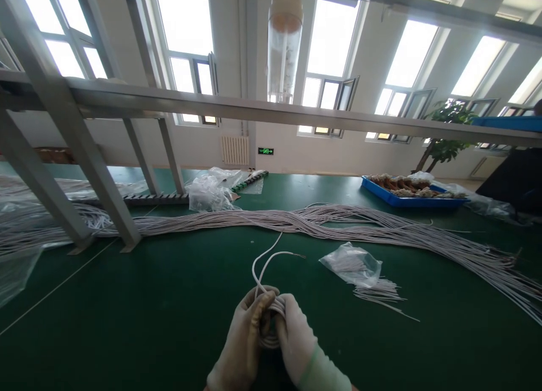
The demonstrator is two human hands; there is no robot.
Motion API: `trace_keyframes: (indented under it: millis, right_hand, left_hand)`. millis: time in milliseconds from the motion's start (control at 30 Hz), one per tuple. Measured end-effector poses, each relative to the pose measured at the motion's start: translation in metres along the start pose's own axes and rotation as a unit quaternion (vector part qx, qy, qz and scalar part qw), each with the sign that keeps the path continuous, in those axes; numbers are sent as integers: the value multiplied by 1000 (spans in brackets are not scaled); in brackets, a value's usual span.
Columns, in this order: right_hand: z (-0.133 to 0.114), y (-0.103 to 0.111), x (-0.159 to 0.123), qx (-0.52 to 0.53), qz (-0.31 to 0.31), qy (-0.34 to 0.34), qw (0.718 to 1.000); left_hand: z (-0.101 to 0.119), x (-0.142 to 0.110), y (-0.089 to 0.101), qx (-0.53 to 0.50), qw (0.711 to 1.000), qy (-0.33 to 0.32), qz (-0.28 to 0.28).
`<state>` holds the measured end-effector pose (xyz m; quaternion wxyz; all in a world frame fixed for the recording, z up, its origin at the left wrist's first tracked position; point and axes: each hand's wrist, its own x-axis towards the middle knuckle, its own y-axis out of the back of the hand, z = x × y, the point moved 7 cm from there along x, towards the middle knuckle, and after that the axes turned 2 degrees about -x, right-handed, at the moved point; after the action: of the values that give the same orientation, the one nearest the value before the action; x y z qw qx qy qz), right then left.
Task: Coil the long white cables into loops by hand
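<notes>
Both hands wear pale work gloves and hold one coil of white cable above the green table, low in the middle of the view. On the coil's left side, my left hand is closed, its thumb and fingers pinching the turns near the top. My right hand grips the coil from the right, its fingertips partly hidden behind the turns. Two free cable ends stick up from the coil. One curves right to a bare tip; the other reaches toward the long bundle of cables lying across the table.
A clear plastic bag with short white wire pieces lies right of my hands. Farther back stand a blue tray of brownish parts and crumpled plastic. A metal frame rises at left; its rail crosses above the green table.
</notes>
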<state>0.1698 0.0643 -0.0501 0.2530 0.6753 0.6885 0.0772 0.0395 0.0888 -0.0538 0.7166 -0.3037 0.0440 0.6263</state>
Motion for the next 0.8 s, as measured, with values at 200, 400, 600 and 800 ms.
trace_keyframes:
  millis: [200, 400, 600, 800]
  right_hand:
    - [-3, 1, 1, -6, 14, 76, 997]
    - [-8, 12, 4, -75, 52, 25, 995]
    - [-5, 11, 4, -82, 46, 43, 995]
    - [-20, 10, -4, -117, 31, 36, 992]
  left_hand:
    - [4, 2, 3, 153, 984, -77, -40]
    - [3, -10, -25, -53, 994, 55, -84]
    - [5, -11, -28, -66, 994, 77, -51]
    - [14, -11, -21, -1, 999, 36, 17]
